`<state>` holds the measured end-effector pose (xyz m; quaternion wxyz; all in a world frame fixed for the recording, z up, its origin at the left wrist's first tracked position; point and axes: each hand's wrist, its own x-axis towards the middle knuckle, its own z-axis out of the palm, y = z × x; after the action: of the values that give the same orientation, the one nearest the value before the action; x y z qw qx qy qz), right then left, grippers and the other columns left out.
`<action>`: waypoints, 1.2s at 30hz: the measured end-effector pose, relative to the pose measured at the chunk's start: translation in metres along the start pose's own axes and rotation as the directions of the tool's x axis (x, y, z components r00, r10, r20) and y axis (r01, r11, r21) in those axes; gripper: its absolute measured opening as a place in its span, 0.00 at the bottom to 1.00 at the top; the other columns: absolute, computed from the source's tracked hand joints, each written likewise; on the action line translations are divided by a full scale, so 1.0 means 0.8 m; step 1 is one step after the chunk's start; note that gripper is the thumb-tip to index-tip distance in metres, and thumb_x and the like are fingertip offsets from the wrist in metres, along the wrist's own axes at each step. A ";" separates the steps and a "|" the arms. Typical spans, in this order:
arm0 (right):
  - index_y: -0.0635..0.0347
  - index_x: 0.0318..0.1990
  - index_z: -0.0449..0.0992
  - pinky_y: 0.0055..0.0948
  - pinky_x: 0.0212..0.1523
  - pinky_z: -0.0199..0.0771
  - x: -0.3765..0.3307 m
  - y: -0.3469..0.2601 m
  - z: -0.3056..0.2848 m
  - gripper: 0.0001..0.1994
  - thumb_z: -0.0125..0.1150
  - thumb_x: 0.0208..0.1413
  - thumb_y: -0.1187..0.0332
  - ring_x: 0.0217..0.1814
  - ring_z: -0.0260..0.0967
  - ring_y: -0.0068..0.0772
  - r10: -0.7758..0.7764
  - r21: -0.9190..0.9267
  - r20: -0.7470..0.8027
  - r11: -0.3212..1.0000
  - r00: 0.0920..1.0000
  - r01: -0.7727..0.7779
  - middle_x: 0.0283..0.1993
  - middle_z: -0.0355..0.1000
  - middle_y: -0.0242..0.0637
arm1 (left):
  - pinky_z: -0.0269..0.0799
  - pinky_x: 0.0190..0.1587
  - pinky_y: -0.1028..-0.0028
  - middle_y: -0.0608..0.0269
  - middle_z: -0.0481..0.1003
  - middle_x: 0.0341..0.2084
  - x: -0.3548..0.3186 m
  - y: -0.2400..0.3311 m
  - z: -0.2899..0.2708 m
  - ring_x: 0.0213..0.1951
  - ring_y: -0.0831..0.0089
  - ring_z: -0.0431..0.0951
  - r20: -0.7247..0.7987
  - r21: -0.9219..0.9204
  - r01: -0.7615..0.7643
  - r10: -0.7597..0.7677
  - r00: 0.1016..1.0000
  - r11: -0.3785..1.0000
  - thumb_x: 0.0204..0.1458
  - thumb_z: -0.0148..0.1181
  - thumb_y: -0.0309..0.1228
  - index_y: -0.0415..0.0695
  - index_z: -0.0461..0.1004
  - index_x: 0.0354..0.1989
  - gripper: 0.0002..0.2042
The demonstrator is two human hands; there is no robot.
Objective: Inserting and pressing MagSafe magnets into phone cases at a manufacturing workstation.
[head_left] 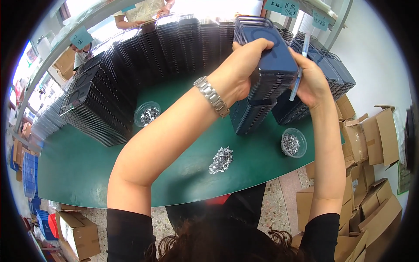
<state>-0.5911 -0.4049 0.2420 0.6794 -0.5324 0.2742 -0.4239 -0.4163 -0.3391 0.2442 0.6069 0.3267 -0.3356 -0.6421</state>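
Observation:
My left hand (248, 65) is closed round the left side of a stack of dark blue phone cases (277, 63), thumb on the top case. A pale ring shows on that case. Pressed to the stack's right side is my right hand (310, 81), which also grips a slim pale-blue pen-like tool (298, 81); its fingertips are partly hidden. Directly below the held stack stands another stack of blue cases (251, 118); whether the two touch is unclear. Small silvery pieces lie in a loose heap (221, 160) on the green table (183, 185) nearer me.
Tall rows of dark cases (98, 105) curve along the table's left and far sides. More blue cases (336, 72) stand at right. Two round clear tubs (301, 153) (142, 109) hold silvery pieces. Cardboard boxes (371, 205) crowd the right floor. Another person (144, 13) is across the table.

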 end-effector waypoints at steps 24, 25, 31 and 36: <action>0.78 0.75 0.47 0.27 0.73 0.54 -0.195 0.396 0.391 0.32 0.45 0.76 0.62 0.75 0.57 0.31 0.376 0.353 0.375 0.787 0.847 -0.505 0.76 0.57 0.50 | 0.73 0.62 0.69 0.57 0.70 0.62 -0.457 -0.032 -0.345 0.60 0.71 0.73 -0.714 0.041 0.173 -0.092 0.694 0.984 0.65 0.58 0.45 0.43 0.58 0.72 0.32; 0.78 0.75 0.47 0.27 0.73 0.54 -0.196 0.403 0.396 0.32 0.45 0.76 0.62 0.75 0.57 0.31 0.380 0.353 0.383 0.782 0.842 -0.514 0.76 0.57 0.50 | 0.73 0.62 0.69 0.57 0.70 0.62 -0.461 -0.031 -0.357 0.60 0.71 0.73 -0.723 0.040 0.173 -0.091 0.685 0.984 0.65 0.58 0.45 0.43 0.58 0.72 0.32; 0.72 0.78 0.43 0.34 0.76 0.53 -0.206 0.432 0.379 0.31 0.43 0.76 0.64 0.78 0.54 0.37 0.368 0.272 0.412 0.823 0.834 -0.498 0.78 0.52 0.48 | 0.72 0.63 0.67 0.55 0.69 0.64 -0.462 -0.036 -0.375 0.63 0.68 0.72 -0.699 -0.041 0.211 -0.179 0.692 0.977 0.70 0.52 0.47 0.42 0.60 0.73 0.29; 0.76 0.71 0.58 0.36 0.64 0.71 -0.212 0.427 0.341 0.26 0.44 0.76 0.62 0.68 0.67 0.38 0.448 0.162 0.422 0.818 0.788 -0.552 0.72 0.62 0.54 | 0.74 0.61 0.61 0.46 0.76 0.56 -0.457 -0.023 -0.366 0.56 0.56 0.79 -0.598 0.801 0.425 0.562 0.571 0.422 0.61 0.60 0.55 0.39 0.55 0.75 0.42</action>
<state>-0.3520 -0.0987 -0.0209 0.8740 -0.4084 0.2135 -0.1542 -0.1665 0.0164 0.0690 0.4393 0.8352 -0.3172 -0.0936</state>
